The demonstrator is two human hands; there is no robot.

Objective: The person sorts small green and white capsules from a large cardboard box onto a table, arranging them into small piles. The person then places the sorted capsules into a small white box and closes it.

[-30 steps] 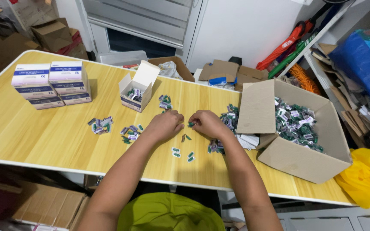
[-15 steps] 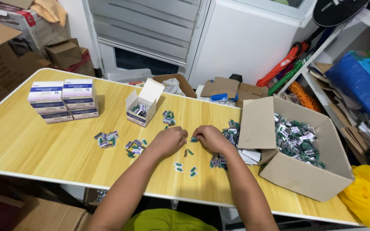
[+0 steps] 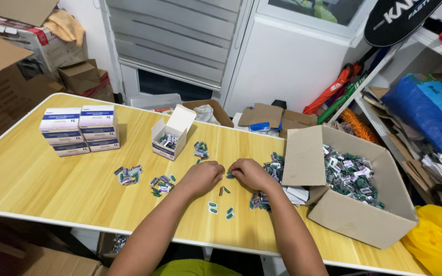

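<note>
I see left hand (image 3: 202, 177) and right hand (image 3: 249, 173) curled over small packets (image 3: 226, 175), grip unclear; I'd pinch few, keep pile (image 3: 160, 184) apart.

white-blue boxes (image 3: 80, 130) – stacked, table's left | small white carton (image 3: 170, 139) – open

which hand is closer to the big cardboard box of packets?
Right. The right hand rests on the table just left of the big cardboard box, beside its raised flap. The left hand lies farther left, beyond the right hand, near the loose packets.
</note>
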